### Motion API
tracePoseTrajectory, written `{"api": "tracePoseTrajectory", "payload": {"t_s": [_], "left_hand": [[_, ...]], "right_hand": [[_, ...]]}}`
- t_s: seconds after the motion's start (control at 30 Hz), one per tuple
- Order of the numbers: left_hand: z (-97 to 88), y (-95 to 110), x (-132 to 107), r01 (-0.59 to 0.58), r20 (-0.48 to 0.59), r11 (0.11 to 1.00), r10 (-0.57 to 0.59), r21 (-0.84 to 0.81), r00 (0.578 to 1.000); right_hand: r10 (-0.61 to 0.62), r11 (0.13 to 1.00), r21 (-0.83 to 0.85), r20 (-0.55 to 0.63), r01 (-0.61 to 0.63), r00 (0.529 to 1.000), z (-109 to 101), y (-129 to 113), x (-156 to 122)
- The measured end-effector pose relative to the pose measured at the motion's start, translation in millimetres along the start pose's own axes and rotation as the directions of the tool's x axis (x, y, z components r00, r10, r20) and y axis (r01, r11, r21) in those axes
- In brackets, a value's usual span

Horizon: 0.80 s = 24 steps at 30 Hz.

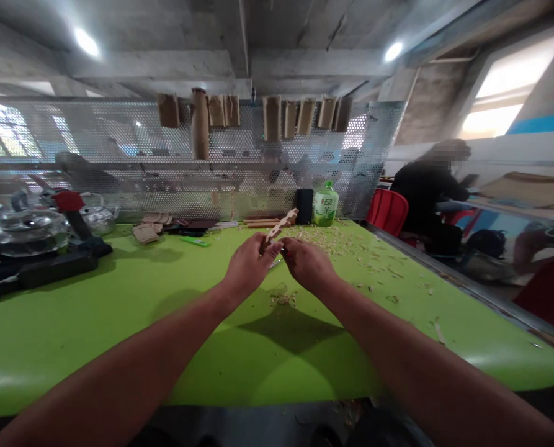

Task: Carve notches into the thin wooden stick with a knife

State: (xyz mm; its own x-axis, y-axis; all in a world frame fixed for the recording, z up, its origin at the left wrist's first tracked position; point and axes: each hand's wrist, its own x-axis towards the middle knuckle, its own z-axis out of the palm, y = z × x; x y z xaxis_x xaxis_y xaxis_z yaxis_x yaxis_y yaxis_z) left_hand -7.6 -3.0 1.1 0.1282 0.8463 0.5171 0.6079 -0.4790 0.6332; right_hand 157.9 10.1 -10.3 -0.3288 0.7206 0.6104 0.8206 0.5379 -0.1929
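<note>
My left hand (249,264) is closed around a pale carved wooden piece (282,227) with a notched, wavy outline. The piece slants up and to the right out of the fist, above the green table (202,366). Close against its lower end is my right hand (308,264), with fingers pinched together on a small dark tool (284,251). Most of that tool is hidden by the fingers, so its kind does not show. A small heap of wood shavings (283,299) lies on the table below both hands.
Shavings (365,248) are scattered to the right. At the back stand a green-labelled bottle (326,205) and a black box (304,206). Wood pieces (149,228) lie back left, near glass teapots (28,231) and a black-and-red clamp-like tool (74,214). A person (428,192) sits beyond the right edge.
</note>
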Motion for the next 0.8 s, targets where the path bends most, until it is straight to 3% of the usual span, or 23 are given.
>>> {"api": "tracePoseTrajectory", "payload": {"t_s": [0.1,0.23,0.33,0.53,0.63,0.8], "left_hand": [[1.4,1.0,-0.4,0.044,0.001,0.998,-0.044,-0.043,0.999],[6.0,2.5,-0.1,0.066,0.031,0.968,-0.06,-0.242,0.998],[8.3,4.7,0.3,0.135,0.104,0.894,-0.1,-0.428,0.99],[6.4,7.1,0.9,0.352,0.286,0.675,-0.213,-0.648,0.934],[5.5,3.9,2.2,0.349,0.288,0.649,-0.204,-0.676,0.936],[6.6,-5.0,5.5,0.235,0.212,0.694,-0.121,-0.681,0.97]], "right_hand": [[0.001,0.987,-0.16,-0.104,-0.017,0.995,-4.8,-8.4,-3.1],[-0.013,0.977,-0.213,-0.207,-0.032,0.978,-4.3,-8.7,-5.1],[0.073,0.986,-0.133,-0.196,-0.1,0.978,-0.9,-4.7,-3.6],[0.199,0.974,0.114,-0.011,-0.196,0.98,5.0,4.6,4.4],[0.222,0.957,0.197,-0.035,-0.211,0.975,6.2,10.6,8.0],[0.277,0.93,0.274,-0.082,-0.245,0.957,-0.5,11.7,7.5]]}}
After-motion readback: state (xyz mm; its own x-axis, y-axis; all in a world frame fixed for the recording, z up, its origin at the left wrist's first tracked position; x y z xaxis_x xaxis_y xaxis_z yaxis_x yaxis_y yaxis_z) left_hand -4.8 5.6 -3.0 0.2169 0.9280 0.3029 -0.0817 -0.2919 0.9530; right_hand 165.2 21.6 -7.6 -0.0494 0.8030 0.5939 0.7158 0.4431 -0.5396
